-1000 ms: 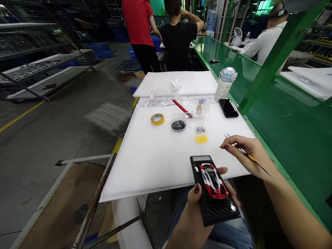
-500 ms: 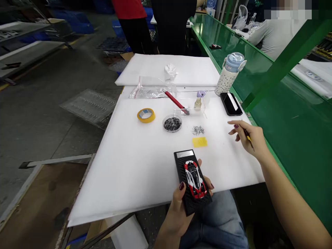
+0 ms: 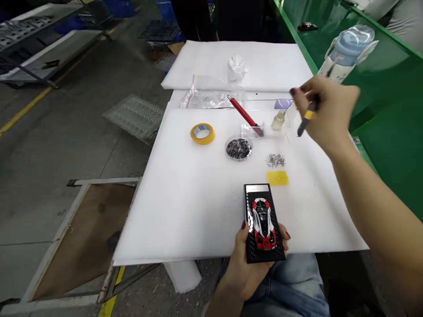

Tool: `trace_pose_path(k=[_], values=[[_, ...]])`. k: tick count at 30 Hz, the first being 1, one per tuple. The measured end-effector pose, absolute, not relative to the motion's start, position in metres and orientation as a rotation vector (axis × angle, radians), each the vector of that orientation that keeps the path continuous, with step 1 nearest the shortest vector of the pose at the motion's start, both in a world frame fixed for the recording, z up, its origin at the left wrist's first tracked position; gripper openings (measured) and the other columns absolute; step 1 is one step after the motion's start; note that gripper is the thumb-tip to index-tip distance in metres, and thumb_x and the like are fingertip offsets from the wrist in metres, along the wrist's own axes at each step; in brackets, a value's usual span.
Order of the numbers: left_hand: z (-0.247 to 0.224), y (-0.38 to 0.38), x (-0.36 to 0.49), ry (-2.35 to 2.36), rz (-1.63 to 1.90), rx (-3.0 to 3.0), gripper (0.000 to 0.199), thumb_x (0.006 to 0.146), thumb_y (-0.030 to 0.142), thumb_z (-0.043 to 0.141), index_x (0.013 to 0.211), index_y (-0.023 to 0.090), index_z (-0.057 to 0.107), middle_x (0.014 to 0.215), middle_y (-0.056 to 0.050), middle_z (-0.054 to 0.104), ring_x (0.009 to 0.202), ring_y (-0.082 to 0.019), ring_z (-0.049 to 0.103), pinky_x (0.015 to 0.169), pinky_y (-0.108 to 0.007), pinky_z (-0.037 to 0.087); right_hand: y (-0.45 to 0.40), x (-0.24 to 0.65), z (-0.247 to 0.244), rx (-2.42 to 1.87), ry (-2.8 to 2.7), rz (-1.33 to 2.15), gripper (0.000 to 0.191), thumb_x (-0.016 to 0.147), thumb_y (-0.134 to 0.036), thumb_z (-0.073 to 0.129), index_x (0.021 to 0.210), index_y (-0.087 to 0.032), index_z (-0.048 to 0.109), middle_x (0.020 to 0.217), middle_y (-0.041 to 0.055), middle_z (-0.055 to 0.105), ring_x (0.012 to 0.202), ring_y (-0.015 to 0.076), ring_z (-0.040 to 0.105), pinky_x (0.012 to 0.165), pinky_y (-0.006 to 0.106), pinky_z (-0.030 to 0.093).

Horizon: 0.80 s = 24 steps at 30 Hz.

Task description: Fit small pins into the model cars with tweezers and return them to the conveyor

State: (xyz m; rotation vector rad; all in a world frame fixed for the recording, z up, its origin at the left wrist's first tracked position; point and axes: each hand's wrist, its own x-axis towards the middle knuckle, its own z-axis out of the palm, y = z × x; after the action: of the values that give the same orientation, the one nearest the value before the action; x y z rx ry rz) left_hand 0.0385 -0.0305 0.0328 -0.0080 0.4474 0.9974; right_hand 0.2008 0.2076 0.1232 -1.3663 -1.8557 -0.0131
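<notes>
My left hand grips a black display base by its sides near the bottom. On that base sits a red, white and black model car. Raised over the table's far right, my right hand is slightly blurred. Its thumb and fingers pinch the top of a thin stick whose lower end is in a small glass bottle. A dark slim tool with a yellow band is also held in this hand, pointing down. Nearer me lie a pile of fine black bits and a yellow tape piece.
A round dish of black bits, a yellow tape roll and a red pen-shaped tool lie on the white-covered table. Behind are a plastic bag and crumpled tissue. A bottle with a blue lid stands behind my right hand.
My right hand has moved up and away to the small glass bottle and now pinches the thin stick. The left hand has turned the base more upright. The view has shifted.
</notes>
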Motion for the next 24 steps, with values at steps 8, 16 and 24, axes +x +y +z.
trace_pose_path(k=[8, 16, 24], values=[[0.028, -0.031, 0.041, 0.392, 1.018, -0.013, 0.053, 0.091, 0.063, 0.067, 0.103, 0.013, 0.077, 0.096, -0.007, 0.072, 0.084, -0.014, 0.063, 0.078, -0.024, 0.049, 0.067, 0.184, 0.103, -1.053, -1.113, 0.959, 0.035, 0.092, -0.036, 0.076, 0.065, -0.026, 0.056, 0.047, -0.0056, 0.037, 0.040, 0.0110, 0.026, 0.043, 0.031, 0.023], [0.036, -0.026, 0.039, 0.424, 1.005, -0.045, 0.052, 0.087, 0.063, 0.071, 0.098, 0.013, 0.077, 0.093, -0.006, 0.071, 0.081, -0.014, 0.062, 0.077, -0.024, 0.048, 0.056, 0.180, 0.066, -1.060, -0.991, 1.263, 0.046, 0.089, -0.043, 0.077, 0.063, -0.024, 0.044, 0.045, -0.0087, 0.029, 0.043, 0.0088, 0.019, 0.043, 0.026, 0.015], [0.036, -0.029, 0.041, 0.405, 1.020, -0.054, 0.051, 0.090, 0.062, 0.067, 0.099, 0.013, 0.077, 0.094, -0.006, 0.070, 0.084, -0.014, 0.061, 0.078, -0.023, 0.048, 0.055, 0.181, 0.065, -1.085, -0.999, 1.238, 0.045, 0.089, -0.042, 0.078, 0.063, -0.023, 0.046, 0.045, -0.0090, 0.029, 0.042, 0.0082, 0.021, 0.045, 0.027, 0.019]])
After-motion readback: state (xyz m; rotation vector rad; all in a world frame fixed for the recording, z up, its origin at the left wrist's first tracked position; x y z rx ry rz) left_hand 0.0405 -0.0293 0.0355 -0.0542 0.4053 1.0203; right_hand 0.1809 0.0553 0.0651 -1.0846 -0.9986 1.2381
